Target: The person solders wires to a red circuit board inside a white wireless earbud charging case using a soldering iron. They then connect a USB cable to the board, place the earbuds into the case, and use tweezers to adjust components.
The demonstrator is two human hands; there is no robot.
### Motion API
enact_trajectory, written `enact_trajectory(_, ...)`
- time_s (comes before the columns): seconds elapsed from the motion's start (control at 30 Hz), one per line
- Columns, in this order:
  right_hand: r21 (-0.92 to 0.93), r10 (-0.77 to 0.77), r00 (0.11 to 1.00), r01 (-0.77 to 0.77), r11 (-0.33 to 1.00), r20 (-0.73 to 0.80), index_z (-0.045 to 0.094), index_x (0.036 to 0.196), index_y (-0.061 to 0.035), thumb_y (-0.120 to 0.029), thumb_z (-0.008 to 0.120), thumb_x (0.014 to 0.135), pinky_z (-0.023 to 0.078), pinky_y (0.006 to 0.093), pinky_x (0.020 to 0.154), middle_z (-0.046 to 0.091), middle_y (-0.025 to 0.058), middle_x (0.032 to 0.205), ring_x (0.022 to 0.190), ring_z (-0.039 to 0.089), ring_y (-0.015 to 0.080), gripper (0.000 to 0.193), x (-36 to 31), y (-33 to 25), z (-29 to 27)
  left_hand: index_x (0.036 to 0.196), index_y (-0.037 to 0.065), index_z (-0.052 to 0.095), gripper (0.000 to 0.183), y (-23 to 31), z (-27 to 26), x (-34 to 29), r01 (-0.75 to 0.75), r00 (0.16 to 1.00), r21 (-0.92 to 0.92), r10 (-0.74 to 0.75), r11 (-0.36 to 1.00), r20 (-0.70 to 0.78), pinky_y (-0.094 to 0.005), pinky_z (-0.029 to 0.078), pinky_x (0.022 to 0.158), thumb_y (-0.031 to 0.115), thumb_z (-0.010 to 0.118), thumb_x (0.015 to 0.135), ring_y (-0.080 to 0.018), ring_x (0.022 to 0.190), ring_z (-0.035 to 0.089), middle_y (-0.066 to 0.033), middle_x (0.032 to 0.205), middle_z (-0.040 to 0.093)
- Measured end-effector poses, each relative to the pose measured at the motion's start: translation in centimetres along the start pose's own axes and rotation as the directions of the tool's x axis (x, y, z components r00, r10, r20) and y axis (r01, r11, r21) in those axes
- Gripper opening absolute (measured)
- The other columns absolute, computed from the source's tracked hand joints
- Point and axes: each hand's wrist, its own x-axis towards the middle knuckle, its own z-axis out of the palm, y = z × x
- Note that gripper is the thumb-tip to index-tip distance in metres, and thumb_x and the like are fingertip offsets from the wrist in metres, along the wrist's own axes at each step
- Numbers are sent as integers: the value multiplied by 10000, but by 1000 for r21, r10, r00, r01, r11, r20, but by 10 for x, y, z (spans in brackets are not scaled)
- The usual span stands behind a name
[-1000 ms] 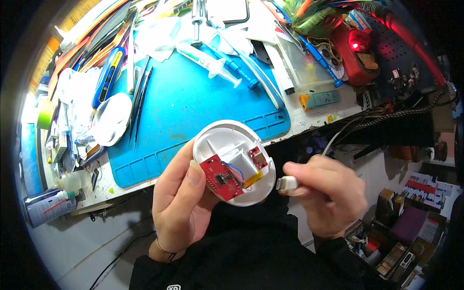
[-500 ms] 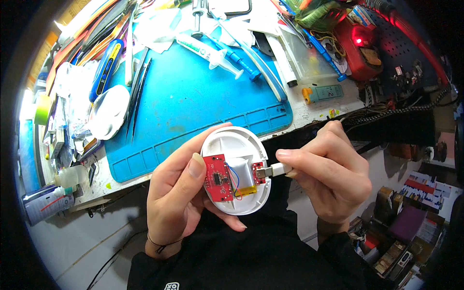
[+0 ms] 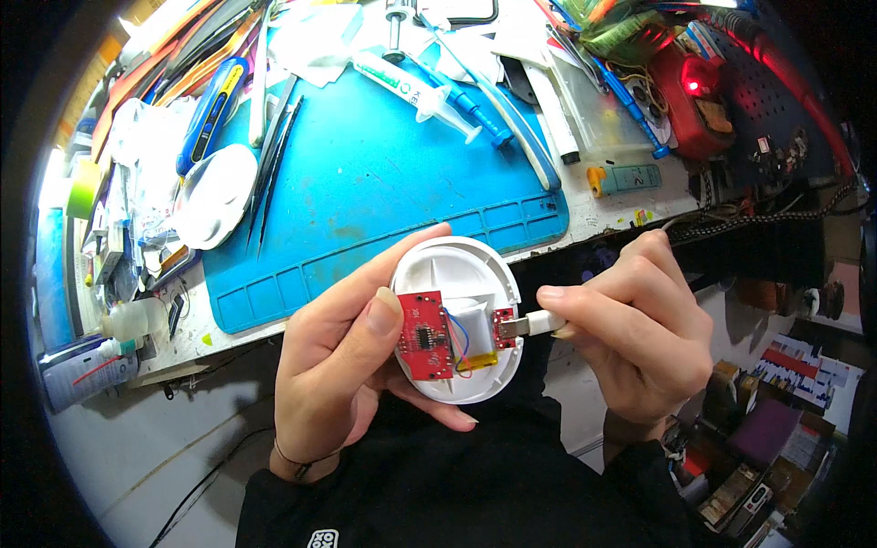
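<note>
My left hand [image 3: 352, 352] cups a round white plastic shell [image 3: 457, 274], open side up, with the thumb resting on a red circuit board [image 3: 423, 347] inside it. A small yellow battery [image 3: 480, 362] and thin wires lie beside the board. My right hand [image 3: 639, 324] pinches a white cable plug [image 3: 539, 322] between thumb and forefinger. Its metal tip sits in the port of a small red board [image 3: 502, 320] at the shell's right rim. Both hands are held above my lap, just off the desk's front edge.
A blue work mat [image 3: 365, 173] covers the desk ahead. On and around it lie a syringe [image 3: 416, 87], tweezers [image 3: 274, 155], a white round lid [image 3: 215, 194], a blue-handled tool [image 3: 212, 114] and a spray can [image 3: 87, 374]. A red device [image 3: 694, 100] glows at right.
My right hand brought the white plug leftward from beside the shell into the port at its rim. The left hand shifted its grip, the thumb now on the red board.
</note>
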Motion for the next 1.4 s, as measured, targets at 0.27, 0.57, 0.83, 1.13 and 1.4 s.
enact_trajectory(0.27, -43, -38, 997, 41, 998, 63, 796, 1088, -35, 2, 865, 670, 376, 332, 632, 649, 11, 793, 676, 527, 187, 425, 1, -4, -6, 1574, -160, 261, 655, 0, 4, -1, -11, 1000, 35, 12, 999, -14, -455, 709, 576, 278, 441, 1121, -427, 1053, 750, -343, 1380, 591)
enact_trajectory(0.57, -46, -16, 1000, 17, 999, 18, 813, 1050, -26, -126, 789, 829, 337, 333, 628, 654, 21, 764, 705, 476, 176, 244, -4, -2, 4, 1586, -150, 249, 662, 1, 2, -1, 11, 1000, 42, -12, 999, 19, -465, 709, 598, 291, 426, 1125, -436, 1101, 731, -332, 1422, 571)
enact_trajectory(0.83, 38, 33, 999, -32, 999, -30, 806, 1041, -13, -146, 790, 856, 383, 308, 634, 674, 46, 795, 705, 557, 167, 229, -6, 8, 11, 1614, -139, 153, 685, 4, 0, -4, 53, 997, -58, -49, 997, 62, -526, 707, 661, 222, 435, 1104, -472, 1215, 670, -347, 1527, 465)
enact_trajectory(1.13, 128, 96, 995, -95, 987, -1, 798, 1048, -4, -92, 833, 834, 476, 338, 635, 690, 87, 823, 717, 624, 236, 234, -4, 5, 11, 1568, -190, 223, 715, 3, -2, -1, 27, 1000, -69, -27, 997, 7, -443, 710, 580, 248, 496, 1072, -435, 994, 765, -395, 1384, 566)
enact_trajectory(1.4, 112, 78, 997, -75, 991, -17, 799, 1012, 11, -238, 801, 906, 402, 296, 604, 691, 64, 797, 688, 590, 158, 270, -5, 9, 16, 1561, -189, 241, 728, 1, -5, 2, 25, 1000, -119, -26, 993, -1, -437, 708, 562, 265, 521, 1065, -425, 981, 770, -397, 1365, 576)
